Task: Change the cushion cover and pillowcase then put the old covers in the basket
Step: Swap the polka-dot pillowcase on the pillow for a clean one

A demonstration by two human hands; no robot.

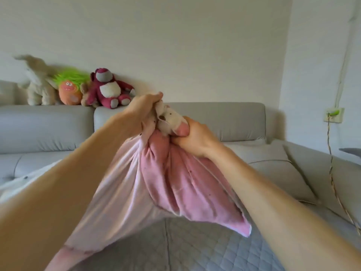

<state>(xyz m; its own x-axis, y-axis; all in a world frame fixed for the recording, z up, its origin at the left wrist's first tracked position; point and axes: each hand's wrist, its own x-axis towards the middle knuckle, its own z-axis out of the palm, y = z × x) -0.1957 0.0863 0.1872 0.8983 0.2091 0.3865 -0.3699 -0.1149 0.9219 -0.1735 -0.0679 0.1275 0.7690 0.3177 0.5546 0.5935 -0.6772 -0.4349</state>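
A pink pillowcase (187, 184) hangs bunched in front of me, its paler inside-out part (117, 192) trailing down to the left. At its gathered top, a white spotted corner of fabric (170, 119) sticks out between my hands. My left hand (143, 108) grips the bunched top from the left. My right hand (192, 136) grips it from the right, fingers curled round the cloth. A white spotted cloth (17, 184) lies on the sofa at the left, partly hidden by my left arm.
A grey sofa (224, 118) runs along the wall and turns at the right. A grey cushion (277, 177) lies on its seat. A quilted grey mat (195, 247) covers the near seat. Three plush toys (105, 89) sit on the backrest. A cable (332, 173) hangs from a wall socket.
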